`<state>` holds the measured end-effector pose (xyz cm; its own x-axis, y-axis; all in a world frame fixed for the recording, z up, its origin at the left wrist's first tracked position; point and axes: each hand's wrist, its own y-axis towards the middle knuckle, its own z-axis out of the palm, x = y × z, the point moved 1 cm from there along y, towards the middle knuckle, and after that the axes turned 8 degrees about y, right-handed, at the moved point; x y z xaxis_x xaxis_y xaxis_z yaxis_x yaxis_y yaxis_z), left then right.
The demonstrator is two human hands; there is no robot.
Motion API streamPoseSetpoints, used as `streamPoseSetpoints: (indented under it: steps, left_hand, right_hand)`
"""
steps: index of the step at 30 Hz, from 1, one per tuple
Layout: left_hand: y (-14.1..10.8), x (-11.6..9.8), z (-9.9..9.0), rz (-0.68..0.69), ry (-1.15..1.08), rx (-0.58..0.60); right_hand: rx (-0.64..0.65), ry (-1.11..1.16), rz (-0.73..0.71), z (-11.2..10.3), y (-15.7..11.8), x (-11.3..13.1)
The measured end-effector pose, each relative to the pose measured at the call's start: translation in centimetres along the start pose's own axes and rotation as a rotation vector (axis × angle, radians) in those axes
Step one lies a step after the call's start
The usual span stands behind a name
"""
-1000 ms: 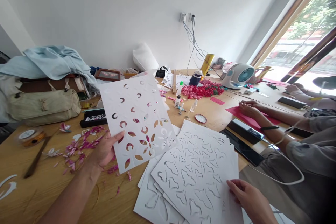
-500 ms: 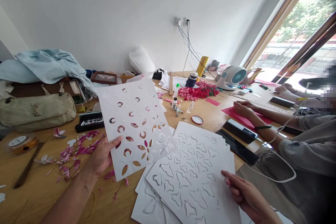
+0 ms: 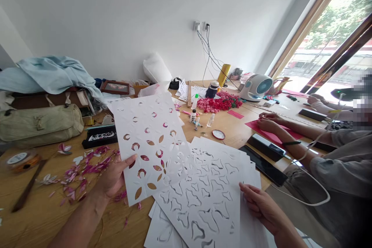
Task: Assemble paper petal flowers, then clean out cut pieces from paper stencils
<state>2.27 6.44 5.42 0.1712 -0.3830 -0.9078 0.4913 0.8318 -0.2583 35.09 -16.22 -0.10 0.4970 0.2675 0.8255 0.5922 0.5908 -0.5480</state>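
Observation:
My left hand [image 3: 116, 176] grips the left edge of a white sheet with cut-out petal and crescent shapes [image 3: 148, 124], thumb on top. The sheet is raised and tilted above the table. My right hand [image 3: 260, 205] pinches the right edge of another white sheet, cut with wavy butterfly-like outlines [image 3: 209, 197]. That sheet rests over a stack of white sheets [image 3: 251, 178], and its upper left part is covered by the petal sheet. Magenta paper petals [image 3: 78, 168] lie scattered beside my left hand.
Glue bottles [image 3: 193, 116] and a round dish [image 3: 218, 134] stand beyond the sheets, before a pink flower heap [image 3: 219, 102] and a fan [image 3: 256, 87]. At left are a canvas bag [image 3: 43, 122] and black case [image 3: 100, 135]. A co-worker's hands [image 3: 269, 122] touch red paper [image 3: 286, 133].
My right hand has moved slightly left with the edge of the butterfly-cut sheet, which has shifted left over the stack. The petal sheet has lowered a little in my left hand.

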Motion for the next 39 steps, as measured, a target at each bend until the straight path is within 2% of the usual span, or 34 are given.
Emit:
streamPoseSetpoints:
  steps: [3, 5, 8, 10, 13, 15, 18, 24, 28, 30, 34, 36, 39]
  left_hand:
    - [0.0, 0.1, 0.1, -0.001, -0.005, 0.027]
    - [0.0, 0.1, 0.0, -0.006, -0.005, 0.035]
    - [0.0, 0.1, -0.1, -0.01, -0.014, 0.026]
    - [0.0, 0.0, -0.3, -0.004, -0.025, 0.01]
    - [0.1, -0.3, -0.4, 0.019, -0.035, -0.008]
    - [0.1, -0.4, -0.5, 0.026, -0.037, -0.013]
    - [0.0, -0.3, -0.6, 0.019, -0.051, -0.005]
    - [0.2, 0.0, -1.0, 0.012, -0.073, 0.023]
    - [0.1, -0.5, -1.0, 0.045, -0.061, -0.046]
    - [0.1, -0.9, -1.2, 0.062, -0.043, -0.081]
    - [0.1, -1.7, -1.7, 0.106, -0.052, -0.124]
    - [0.2, -2.1, -2.1, 0.135, -0.063, -0.166]
    - [0.2, -2.8, -2.4, 0.159, -0.064, -0.204]
  right_hand:
    - [-0.072, -0.322, -0.088, 0.7, 0.6, 0.1]
    - [-0.174, -0.6, -0.182, 0.7, 1.2, 0.3]
    - [-0.368, -0.949, -0.393, 0.2, 2.3, 0.8]
    - [-0.423, -1.098, -0.524, 0.0, 3.2, 1.4]
    - [-0.347, -1.349, -0.6, 0.3, 4.6, 2.2]
    - [-0.287, -1.488, -0.581, 0.7, 5.2, 2.8]
    - [-0.272, -1.547, -0.521, 1.2, 5.7, 3.6]
    - [-0.265, -1.455, -0.454, 1.4, 6.3, 5.1]
    - [-0.236, -1.366, -0.428, 1.1, 5.8, 6.2]
    - [-0.155, -1.096, -0.385, 0.7, 4.8, 6.6]
    - [0.017, -0.299, -0.278, -0.3, 2.1, 7.3]
    - [0.04, -0.109, -0.273, -0.9, 0.9, 7.9]
    - [0.038, 0.0, -0.298, -1.9, -0.2, 9.4]
